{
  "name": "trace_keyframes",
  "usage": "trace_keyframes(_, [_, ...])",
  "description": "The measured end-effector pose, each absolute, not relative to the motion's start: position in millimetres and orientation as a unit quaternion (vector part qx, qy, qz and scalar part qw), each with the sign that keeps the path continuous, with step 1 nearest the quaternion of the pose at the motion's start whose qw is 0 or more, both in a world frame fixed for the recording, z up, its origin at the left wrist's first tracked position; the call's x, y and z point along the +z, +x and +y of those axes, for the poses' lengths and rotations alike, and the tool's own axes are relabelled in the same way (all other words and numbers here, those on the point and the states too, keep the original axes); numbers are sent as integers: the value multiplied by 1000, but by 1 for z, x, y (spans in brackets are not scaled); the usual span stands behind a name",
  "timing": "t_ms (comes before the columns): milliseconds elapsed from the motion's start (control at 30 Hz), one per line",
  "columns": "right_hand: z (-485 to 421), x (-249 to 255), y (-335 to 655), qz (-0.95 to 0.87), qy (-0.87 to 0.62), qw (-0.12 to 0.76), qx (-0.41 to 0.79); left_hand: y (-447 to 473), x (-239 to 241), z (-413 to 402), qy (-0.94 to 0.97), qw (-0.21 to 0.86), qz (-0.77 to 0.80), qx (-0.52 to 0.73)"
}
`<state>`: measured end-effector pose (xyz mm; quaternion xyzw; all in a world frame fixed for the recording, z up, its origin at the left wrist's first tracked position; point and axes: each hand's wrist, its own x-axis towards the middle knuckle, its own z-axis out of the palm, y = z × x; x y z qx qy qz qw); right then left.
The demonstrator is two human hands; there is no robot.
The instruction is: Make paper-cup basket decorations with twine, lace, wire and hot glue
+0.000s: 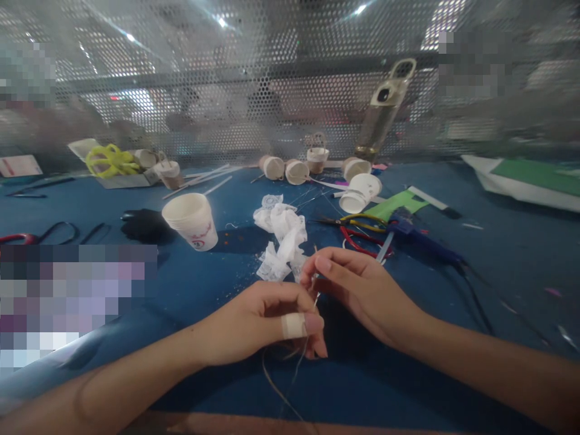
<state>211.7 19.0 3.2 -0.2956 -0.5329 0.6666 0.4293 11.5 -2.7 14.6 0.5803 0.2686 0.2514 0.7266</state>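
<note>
Both hands meet over the near middle of the blue table. Between the closed fingers of my left hand (272, 320), whose thumb wears a bandage strip, runs a thin pale string (277, 389). My right hand (353, 284) pinches the string's upper part, just above the left fingertips. Loose ends of the string hang below the left hand toward the table edge. Right behind the hands lies a crumpled strip of white lace (281, 232). A white paper cup (192, 221) stands to the left of the lace, leaning slightly in view.
Pliers with yellow and red handles (362, 223) and a blue glue gun (419, 241) with its cord lie at right. Several small cups (296, 172) sit along the perforated metal screen (235, 109). A clear bottle (380, 115) stands behind; a black bundle (145, 226) is left.
</note>
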Motion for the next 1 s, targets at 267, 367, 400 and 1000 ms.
trace_keyframes(267, [25, 0, 213, -475, -297, 477, 677, 3, 20, 2, 494, 736, 272, 374])
trace_keyframes(367, [26, -2, 215, -484, -296, 496, 657, 0, 22, 6, 451, 730, 272, 435])
trace_keyframes(400, [25, -2, 216, -492, -295, 496, 652, 0, 23, 7, 443, 728, 272, 447])
trace_keyframes(1000, [14, 0, 218, -734, -306, 343, 500, 1, 9, 5, 600, 616, 403, 312])
